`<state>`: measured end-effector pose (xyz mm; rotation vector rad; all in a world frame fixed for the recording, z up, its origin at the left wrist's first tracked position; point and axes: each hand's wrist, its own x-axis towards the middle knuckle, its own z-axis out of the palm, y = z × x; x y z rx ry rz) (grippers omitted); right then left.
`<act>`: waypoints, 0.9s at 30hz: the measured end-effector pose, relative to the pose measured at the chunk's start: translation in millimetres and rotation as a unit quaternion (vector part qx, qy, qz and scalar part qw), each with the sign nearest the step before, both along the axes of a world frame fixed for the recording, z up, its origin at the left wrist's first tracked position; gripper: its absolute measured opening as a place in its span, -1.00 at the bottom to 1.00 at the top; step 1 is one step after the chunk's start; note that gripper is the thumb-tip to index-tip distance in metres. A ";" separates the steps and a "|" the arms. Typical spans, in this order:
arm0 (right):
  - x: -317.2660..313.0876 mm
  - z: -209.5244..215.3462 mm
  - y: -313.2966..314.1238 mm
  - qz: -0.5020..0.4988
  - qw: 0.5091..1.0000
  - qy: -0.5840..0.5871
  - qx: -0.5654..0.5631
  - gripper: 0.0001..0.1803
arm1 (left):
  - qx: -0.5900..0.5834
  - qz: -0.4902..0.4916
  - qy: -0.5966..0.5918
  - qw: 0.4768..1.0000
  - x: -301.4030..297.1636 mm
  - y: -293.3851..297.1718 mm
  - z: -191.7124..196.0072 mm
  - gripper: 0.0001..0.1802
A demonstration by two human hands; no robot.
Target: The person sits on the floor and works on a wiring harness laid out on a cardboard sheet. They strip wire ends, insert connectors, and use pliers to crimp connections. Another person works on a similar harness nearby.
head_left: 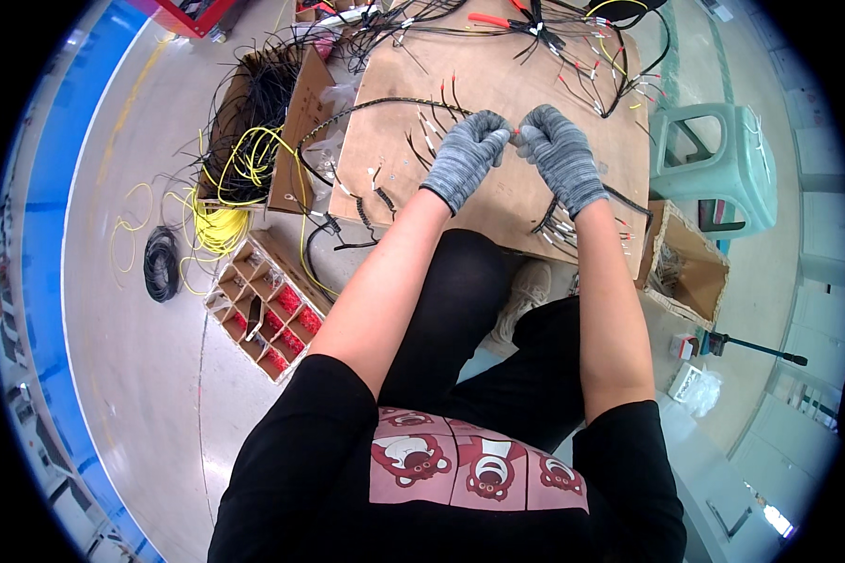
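Both my hands are in grey knitted gloves and meet over the wooden board point(385, 141). My left hand point(469, 155) is closed in a pinch, and what it grips is hidden by its fingers. A black cable point(376, 101) runs across the board up to that hand. Opposite it, my right hand point(560, 155) pinches a small red piece point(515, 132), which shows between the fingertips of the two hands. Black wires with white markers and red tips point(432, 127) lie beside my left hand. Another cluster of tipped wires point(563, 230) lies below my right wrist.
Black cables and red-handled pliers point(488, 20) lie at the board's far side. To the left stand a carton of black wires point(296, 169), yellow wire coils point(221, 230) and a divided cardboard box of red parts point(305, 281). A green stool point(756, 169) and an open carton point(709, 281) stand right.
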<state>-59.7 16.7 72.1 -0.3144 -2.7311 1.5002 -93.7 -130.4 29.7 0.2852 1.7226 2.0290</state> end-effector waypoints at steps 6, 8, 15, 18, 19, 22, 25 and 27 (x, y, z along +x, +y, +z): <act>0.0 -6.1 1.9 0.001 0.999 0.023 0.045 -0.89 | -0.013 -0.006 -0.005 1.000 1.5 0.8 4.5 -0.87; -1.9 -6.2 0.6 0.026 0.989 0.051 0.133 -0.88 | -0.005 -0.007 0.017 1.000 -0.4 0.3 -7.0 -0.84; -0.5 3.2 -4.9 0.061 0.958 0.067 0.271 -0.91 | -0.085 0.004 0.068 0.994 1.0 -0.4 -25.4 -0.81; 0.6 -0.9 -5.0 0.067 0.951 0.118 0.278 -0.91 | -0.148 0.027 0.125 0.981 3.5 -1.0 -26.6 -0.80; 1.2 0.0 -7.0 0.066 0.952 0.107 0.279 -0.90 | -0.148 0.037 0.138 0.979 5.3 -0.8 -28.4 -0.80; 1.2 6.4 -10.7 0.046 0.958 0.039 0.280 -0.88 | -0.181 0.042 0.162 0.969 4.6 2.1 -28.1 -0.80; 2.3 2.9 -13.3 0.037 0.963 0.038 0.262 -0.86 | -0.204 0.048 0.195 0.958 6.7 4.9 -16.9 -0.77; 1.8 1.0 -15.9 0.035 0.963 0.029 0.266 -0.86 | -0.208 0.046 0.190 0.958 7.8 3.8 -19.2 -0.77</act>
